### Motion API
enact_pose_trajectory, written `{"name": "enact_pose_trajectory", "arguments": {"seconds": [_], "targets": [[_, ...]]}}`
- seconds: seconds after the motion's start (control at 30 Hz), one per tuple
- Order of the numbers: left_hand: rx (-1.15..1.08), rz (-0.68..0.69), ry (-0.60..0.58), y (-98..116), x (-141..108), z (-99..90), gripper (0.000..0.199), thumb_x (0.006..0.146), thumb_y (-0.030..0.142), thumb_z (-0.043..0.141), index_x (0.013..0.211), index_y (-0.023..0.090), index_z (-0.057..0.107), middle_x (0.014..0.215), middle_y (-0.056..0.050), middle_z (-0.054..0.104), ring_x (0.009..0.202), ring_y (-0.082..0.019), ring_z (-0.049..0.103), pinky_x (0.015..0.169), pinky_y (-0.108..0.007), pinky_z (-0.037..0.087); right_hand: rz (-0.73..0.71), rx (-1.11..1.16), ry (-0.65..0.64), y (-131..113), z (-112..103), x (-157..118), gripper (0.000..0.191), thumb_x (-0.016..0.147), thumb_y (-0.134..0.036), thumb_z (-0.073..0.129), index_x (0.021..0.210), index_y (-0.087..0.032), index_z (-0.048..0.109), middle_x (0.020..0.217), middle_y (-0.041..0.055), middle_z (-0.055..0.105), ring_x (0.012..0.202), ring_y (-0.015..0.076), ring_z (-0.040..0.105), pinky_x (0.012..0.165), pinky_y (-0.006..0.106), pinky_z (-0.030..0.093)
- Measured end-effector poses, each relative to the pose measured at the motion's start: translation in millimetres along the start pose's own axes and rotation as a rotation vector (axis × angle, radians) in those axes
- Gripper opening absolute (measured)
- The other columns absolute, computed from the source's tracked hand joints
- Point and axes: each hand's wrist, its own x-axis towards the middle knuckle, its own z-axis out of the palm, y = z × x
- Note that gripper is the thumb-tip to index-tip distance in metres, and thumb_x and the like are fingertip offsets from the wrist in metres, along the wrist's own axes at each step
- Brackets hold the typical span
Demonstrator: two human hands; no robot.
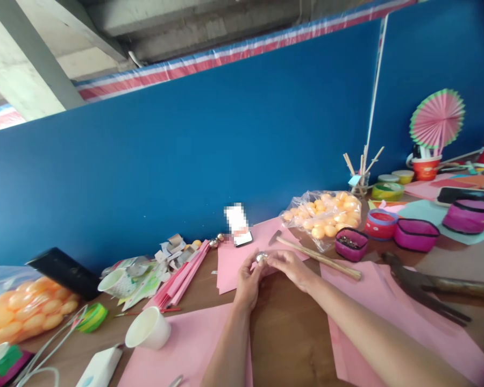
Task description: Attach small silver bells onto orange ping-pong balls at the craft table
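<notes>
A small shiny silver ball sits between the fingertips of both hands, above the pink paper. My left hand is closed on its left side, thumb and fingers pinching it. From the right, my right hand touches it with pinched fingertips. Whether the ball has a slit or hole is too small to tell. Just beyond the right hand, a wooden-handled hammer lies on the paper. A phone with a blurred-out screen leans against the blue panel straight ahead.
Left are a white paper cup, folded pink paper strips and a bag of orange balls. Another bag of orange balls, a purple container of small metal pieces and a larger claw hammer lie right. A blue panel bounds the table.
</notes>
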Motion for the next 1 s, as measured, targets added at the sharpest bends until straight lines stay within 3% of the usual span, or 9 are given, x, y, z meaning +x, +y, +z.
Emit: {"name": "enact_pose_trajectory", "arguments": {"seconds": [1.0], "targets": [[0.102,0.048,0.017,-2.6,2.1,-3.7,0.05,0.065,0.027,0.065,0.113,0.019,0.052,0.104,-0.008,0.062,0.102,-0.023,0.053,0.092,-0.04,0.038,-0.021,-0.02,-0.063,-4.1,-0.3,-0.9,0.03,0.07,-0.041,0.058,0.078,-0.013,0.063,0.09,0.0065,0.064,0.087,0.0199,0.057,0.083,0.035,0.041]]}}
